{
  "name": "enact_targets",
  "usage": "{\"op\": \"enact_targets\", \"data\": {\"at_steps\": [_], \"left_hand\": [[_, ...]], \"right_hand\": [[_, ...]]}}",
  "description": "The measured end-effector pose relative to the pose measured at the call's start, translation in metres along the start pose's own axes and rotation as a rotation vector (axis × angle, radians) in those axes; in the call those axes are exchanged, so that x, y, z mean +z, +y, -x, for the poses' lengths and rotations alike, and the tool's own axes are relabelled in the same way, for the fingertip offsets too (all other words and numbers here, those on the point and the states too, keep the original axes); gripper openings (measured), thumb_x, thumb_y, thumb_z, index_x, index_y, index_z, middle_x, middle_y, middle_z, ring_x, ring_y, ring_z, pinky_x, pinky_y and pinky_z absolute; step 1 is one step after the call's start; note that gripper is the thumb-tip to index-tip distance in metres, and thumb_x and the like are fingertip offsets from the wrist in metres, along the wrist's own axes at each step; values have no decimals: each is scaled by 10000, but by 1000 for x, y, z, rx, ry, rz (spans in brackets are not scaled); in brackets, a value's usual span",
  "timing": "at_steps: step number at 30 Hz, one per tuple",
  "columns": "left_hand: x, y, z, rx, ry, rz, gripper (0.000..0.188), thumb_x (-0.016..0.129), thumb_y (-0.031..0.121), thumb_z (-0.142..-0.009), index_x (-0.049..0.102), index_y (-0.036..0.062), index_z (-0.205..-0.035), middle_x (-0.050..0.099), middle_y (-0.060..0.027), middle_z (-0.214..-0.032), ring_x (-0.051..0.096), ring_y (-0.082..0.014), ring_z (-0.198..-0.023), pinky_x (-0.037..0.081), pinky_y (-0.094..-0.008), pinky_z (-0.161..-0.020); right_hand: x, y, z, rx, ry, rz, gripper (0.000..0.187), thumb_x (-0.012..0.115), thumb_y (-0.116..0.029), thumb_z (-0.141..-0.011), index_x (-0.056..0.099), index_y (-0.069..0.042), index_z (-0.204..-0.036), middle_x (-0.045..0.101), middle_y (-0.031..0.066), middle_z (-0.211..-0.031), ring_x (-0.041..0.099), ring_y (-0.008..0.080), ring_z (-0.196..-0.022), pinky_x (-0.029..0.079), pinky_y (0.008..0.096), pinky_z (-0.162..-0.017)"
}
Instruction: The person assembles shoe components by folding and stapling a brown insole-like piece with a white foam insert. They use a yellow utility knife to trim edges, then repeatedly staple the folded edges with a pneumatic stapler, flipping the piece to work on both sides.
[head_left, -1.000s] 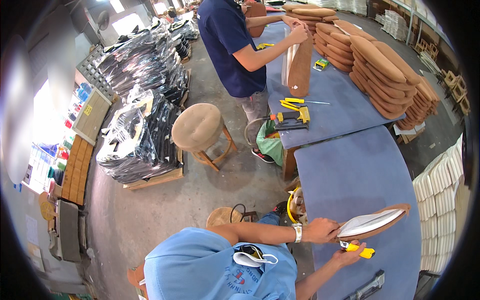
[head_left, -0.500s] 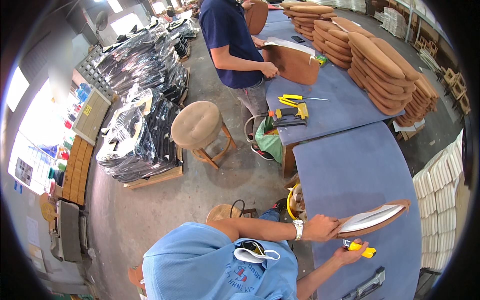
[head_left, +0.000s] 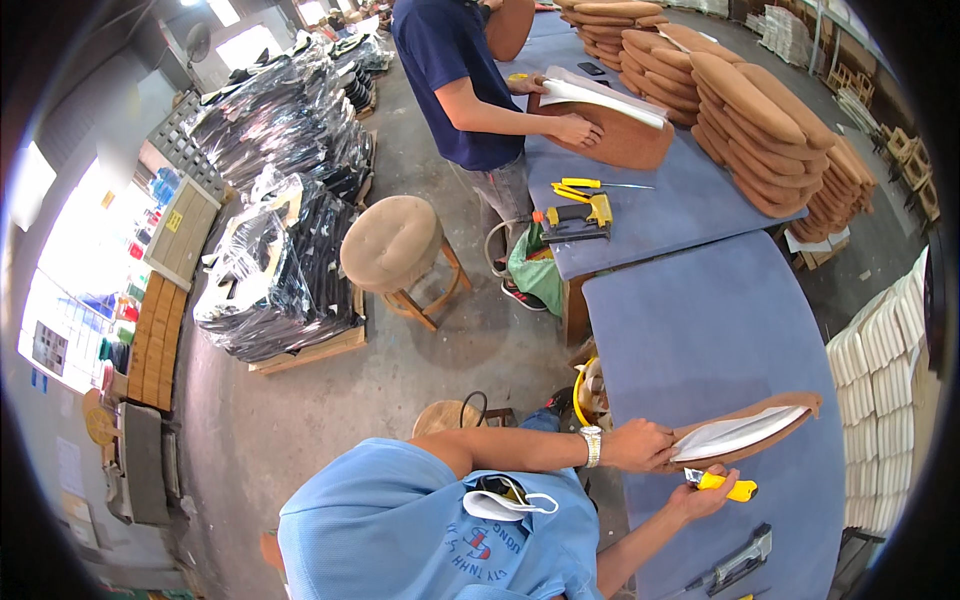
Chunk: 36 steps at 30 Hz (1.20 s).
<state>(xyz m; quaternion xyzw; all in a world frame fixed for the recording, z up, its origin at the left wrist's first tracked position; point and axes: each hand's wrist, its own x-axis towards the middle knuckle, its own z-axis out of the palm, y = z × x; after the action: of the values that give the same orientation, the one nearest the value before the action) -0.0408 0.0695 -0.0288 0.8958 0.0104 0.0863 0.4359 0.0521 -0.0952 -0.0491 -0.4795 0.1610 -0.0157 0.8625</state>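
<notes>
Over the near blue-grey table, a long curved pad in brown cover fabric is tilted, with a white strip of inner lining showing along it. My left hand, a watch at its wrist, pinches the pad's left end between closed fingers. Just below, my right hand is wrapped round a tool with a thick yellow handle; its short metal end points left, close under the pad's lower edge. What kind of tool it is I cannot make out.
A staple gun lies on the near table. Across the far table a co-worker handles a brown panel, with another staple gun and a yellow screwdriver close by. Brown pads are stacked right; a stool stands left.
My right hand and its yellow-handled tool have risen slightly toward the pad, whose lining faces up more. My left hand keeps its hold. The co-worker's hand has shifted along the brown panel.
</notes>
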Motion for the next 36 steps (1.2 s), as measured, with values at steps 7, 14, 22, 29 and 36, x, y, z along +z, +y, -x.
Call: {"op": "enact_targets", "data": {"at_steps": [7,14,22,29,36], "left_hand": [[0,-9,-10,-46,-27,-96,351,587,304,-1022,691,-12,-910,708,-227,-875,690,-435,-757,571,-515,-694],[-12,-31,-5,-82,26,-38,348,631,302,-1042,722,4,-888,690,-199,-843,675,-353,-722,505,-447,-624],[-21,-7,-10,-86,-62,17,363,594,308,-1070,739,-25,-1065,712,-193,-976,683,-406,-832,527,-447,-732],[-25,-16,-8,-106,-55,41,339,595,287,-1075,729,-24,-1091,703,-189,-959,676,-387,-812,515,-432,-715],[-22,-14,-7,-123,-58,100,353,577,294,-1086,715,-30,-1064,678,-173,-887,649,-360,-753,500,-410,-690]], "right_hand": [[3,4,-3,55,92,-69,275,688,-314,-988,575,-63,-979,580,36,-831,579,179,-849,487,377,-807],[25,7,15,-106,87,-7,230,718,-192,-975,590,-56,-1111,638,52,-760,648,174,-683,540,341,-660],[33,-6,38,-145,-62,112,137,603,-168,-1051,535,-50,-1062,659,57,-700,601,108,-576,468,260,-533],[43,-1,42,-225,-81,261,151,600,-194,-1047,563,-48,-1051,674,65,-692,558,103,-523,435,259,-466],[42,4,40,-260,-84,386,149,607,-155,-1020,604,-13,-973,675,46,-657,664,137,-616,515,315,-608]]}}
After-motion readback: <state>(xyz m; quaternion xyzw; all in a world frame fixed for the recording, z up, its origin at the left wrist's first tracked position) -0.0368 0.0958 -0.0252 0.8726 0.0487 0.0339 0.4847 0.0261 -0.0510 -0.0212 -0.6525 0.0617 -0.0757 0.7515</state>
